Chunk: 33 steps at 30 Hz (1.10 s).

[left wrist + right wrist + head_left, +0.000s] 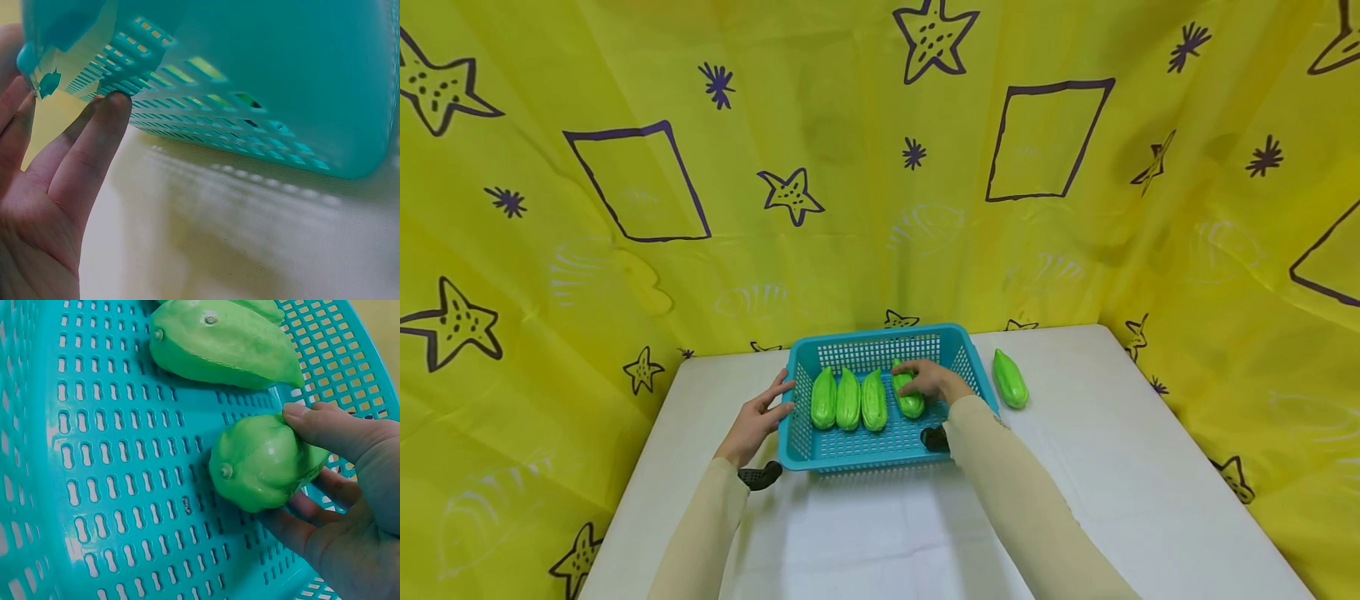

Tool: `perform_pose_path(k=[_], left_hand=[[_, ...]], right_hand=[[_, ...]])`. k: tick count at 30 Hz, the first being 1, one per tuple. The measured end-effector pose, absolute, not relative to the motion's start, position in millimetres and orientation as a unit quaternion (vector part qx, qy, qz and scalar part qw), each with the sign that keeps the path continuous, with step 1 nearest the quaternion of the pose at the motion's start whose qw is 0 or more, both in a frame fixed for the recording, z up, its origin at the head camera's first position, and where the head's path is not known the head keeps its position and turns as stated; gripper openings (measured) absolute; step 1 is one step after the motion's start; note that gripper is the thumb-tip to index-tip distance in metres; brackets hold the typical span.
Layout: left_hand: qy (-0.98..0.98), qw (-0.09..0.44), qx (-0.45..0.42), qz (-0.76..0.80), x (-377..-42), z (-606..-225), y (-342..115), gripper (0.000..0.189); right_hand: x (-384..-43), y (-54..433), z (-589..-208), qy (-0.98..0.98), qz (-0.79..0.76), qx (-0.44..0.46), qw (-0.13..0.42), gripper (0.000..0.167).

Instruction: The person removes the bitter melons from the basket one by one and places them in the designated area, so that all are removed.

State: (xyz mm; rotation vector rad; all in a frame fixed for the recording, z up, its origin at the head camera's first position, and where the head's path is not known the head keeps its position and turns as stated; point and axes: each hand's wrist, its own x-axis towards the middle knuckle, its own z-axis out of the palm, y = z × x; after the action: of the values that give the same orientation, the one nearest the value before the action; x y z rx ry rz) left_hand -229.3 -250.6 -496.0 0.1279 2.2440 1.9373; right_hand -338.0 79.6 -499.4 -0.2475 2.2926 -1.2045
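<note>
A blue-green plastic basket (880, 460) with perforated walls stands on the table. Three ribbed green gourds (847, 400) lie side by side in its left half. Inside the basket, to their right, my right hand (931, 380) holds another green gourd (253, 465). The thumb presses on top of it and the other fingers reach round its far side, low over the basket floor. My left hand (754, 423) is at the basket's left side, its fingers spread and fairly straight, fingertips (117, 103) against the outer wall near the rim.
One more green gourd (1011, 379) lies on the white tabletop (880, 533) just right of the basket. Behind the table and along both sides hangs a yellow curtain (850, 275) with drawn stars and frames.
</note>
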Motion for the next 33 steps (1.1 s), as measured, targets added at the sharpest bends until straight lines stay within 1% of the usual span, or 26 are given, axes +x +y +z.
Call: perform_pose_path(k=[3, 9, 18, 26, 33], left_hand=[[0.755, 0.085, 0.043, 0.648, -229, -496, -251, 0.054], [0.756, 0.086, 0.04, 0.648, -230, -497, -250, 0.054], [0.757, 0.089, 0.031, 0.647, -230, -498, -249, 0.054], [0.756, 0.088, 0.037, 0.648, -230, -498, -250, 0.055], [0.757, 0.09, 0.034, 0.647, -230, -496, -250, 0.054]], right_hand=[[-337, 81, -498, 0.847, -0.45, -0.095, 0.267, 0.05], [-341, 86, -501, 0.842, -0.453, -0.109, 0.273, 0.054], [-348, 91, -506, 0.841, -0.444, -0.135, 0.276, 0.05], [-345, 93, -496, 0.834, -0.463, -0.113, 0.278, 0.051], [-351, 97, -488, 0.822, -0.489, -0.118, 0.269, 0.054]])
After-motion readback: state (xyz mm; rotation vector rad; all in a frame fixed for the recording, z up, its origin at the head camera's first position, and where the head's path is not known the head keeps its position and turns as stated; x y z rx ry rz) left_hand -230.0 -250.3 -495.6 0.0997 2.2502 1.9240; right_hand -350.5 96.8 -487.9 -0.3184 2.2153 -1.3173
